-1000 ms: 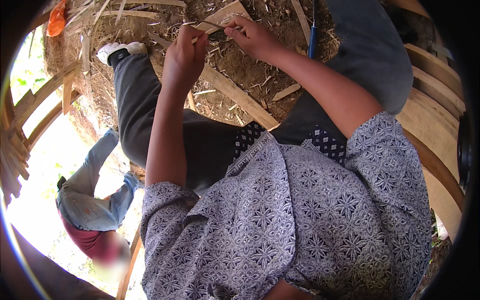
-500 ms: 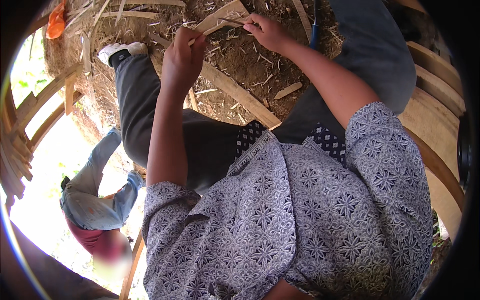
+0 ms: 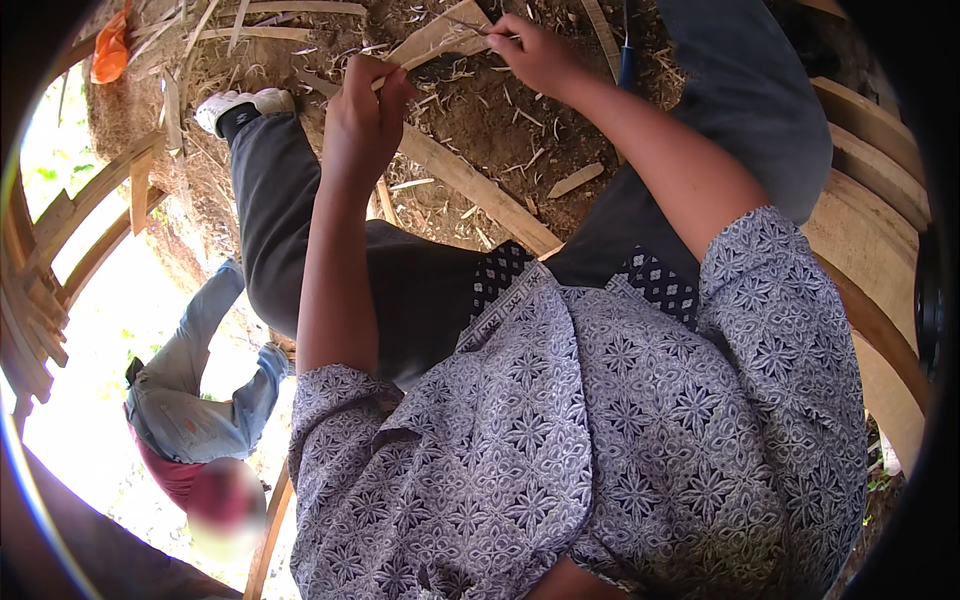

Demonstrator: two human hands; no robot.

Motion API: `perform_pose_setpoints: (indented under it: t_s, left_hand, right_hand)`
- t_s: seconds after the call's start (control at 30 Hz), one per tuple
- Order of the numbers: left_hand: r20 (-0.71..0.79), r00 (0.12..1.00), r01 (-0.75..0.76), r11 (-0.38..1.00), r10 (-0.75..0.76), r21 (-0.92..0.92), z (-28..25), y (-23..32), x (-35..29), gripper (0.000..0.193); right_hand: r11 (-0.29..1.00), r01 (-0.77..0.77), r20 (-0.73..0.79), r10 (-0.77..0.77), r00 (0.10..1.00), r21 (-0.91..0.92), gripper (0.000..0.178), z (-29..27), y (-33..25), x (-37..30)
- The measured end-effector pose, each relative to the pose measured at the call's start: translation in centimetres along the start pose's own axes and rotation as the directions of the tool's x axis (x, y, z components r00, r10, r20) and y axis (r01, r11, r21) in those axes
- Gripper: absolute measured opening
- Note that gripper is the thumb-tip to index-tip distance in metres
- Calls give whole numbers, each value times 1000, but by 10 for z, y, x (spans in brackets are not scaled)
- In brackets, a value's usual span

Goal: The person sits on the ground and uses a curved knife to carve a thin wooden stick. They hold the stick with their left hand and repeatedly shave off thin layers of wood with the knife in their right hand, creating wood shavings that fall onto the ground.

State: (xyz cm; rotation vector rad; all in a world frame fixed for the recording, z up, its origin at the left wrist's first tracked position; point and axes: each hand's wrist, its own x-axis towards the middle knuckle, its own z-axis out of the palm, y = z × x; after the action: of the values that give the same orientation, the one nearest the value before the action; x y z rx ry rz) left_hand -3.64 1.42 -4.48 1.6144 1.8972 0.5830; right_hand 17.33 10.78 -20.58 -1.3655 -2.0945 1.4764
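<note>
right hand [image 3: 535, 58], gripping a blade [image 3: 466, 25], has drawn away from left hand [image 3: 366, 105], pinching a strip [image 3: 378, 84]; stroke seemingly done

Across the upper frame, brown earth [image 3: 495, 138] carries pale shavings [image 3: 411, 184], a long plank [image 3: 475, 185] and, rightward, a short offcut [image 3: 577, 180].

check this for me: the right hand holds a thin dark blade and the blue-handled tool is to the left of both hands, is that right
Not quite: the blue-handled tool is to the right of both the left hand and the right hand, as the head view shows. The right hand does hold a thin dark blade.
</note>
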Motion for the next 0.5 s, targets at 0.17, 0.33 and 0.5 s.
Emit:
perform_pose_setpoints:
  t_s: [0.17, 0.33, 0.5]
  left_hand:
    - [79, 993, -91, 993, 85, 79, -2, 5, 0, 11]
    - [146, 974, -192, 973, 173, 128, 1, 16, 1, 13]
    - [126, 983, -154, 978, 137, 139, -1, 17, -1, 13]
  right_hand:
    - [995, -31, -22, 33, 999, 94, 44, 9, -17, 8]
    - [986, 78, -64, -69, 996, 147, 44, 23, 6, 30]
    - [998, -1, -73, 6, 997, 61, 40, 30, 2, 35]
